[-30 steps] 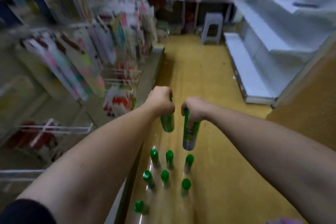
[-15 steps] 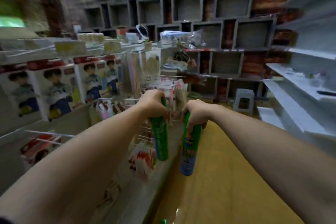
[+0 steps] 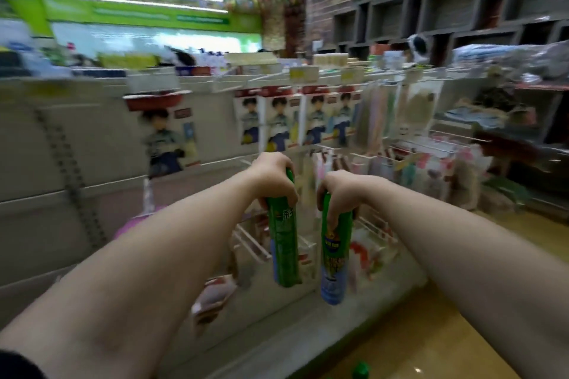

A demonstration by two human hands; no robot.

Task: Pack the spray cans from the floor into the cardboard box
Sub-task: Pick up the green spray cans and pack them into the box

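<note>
**Two spray cans held upright in mid-air, one per hand**

Store shelf rack (image 3: 308, 120) fills the background. It holds hanging printed packs and wire hooks, all blurred. The yellow-brown floor (image 3: 431, 332) shows at lower right, running along the rack's base edge.

Both cans hang in the air in front of the rack, above its base edge and touching neither rack nor floor. The left can (image 3: 284, 249) has its long axis near vertical, top up and bottom down, with the bottom tilted slightly to the right. The right can (image 3: 335, 261) is also near vertical with its top up, and it hangs a little lower. The cans are side by side, close but apart.

The left hand (image 3: 272, 177) is curled tight over the left can's top, fingers wrapped round the cap end. The right hand (image 3: 341, 197) grips the right can's top the same way, fingertips down on its shoulder.

Both cans are tall and slim. The left body is green with pale print. The right one is green above with a yellow label patch, and blue-white at the bottom. The text is too blurred to read.

A green cap (image 3: 361, 372) of another can sits on the floor at the bottom edge of the view, with only its top visible.
</note>
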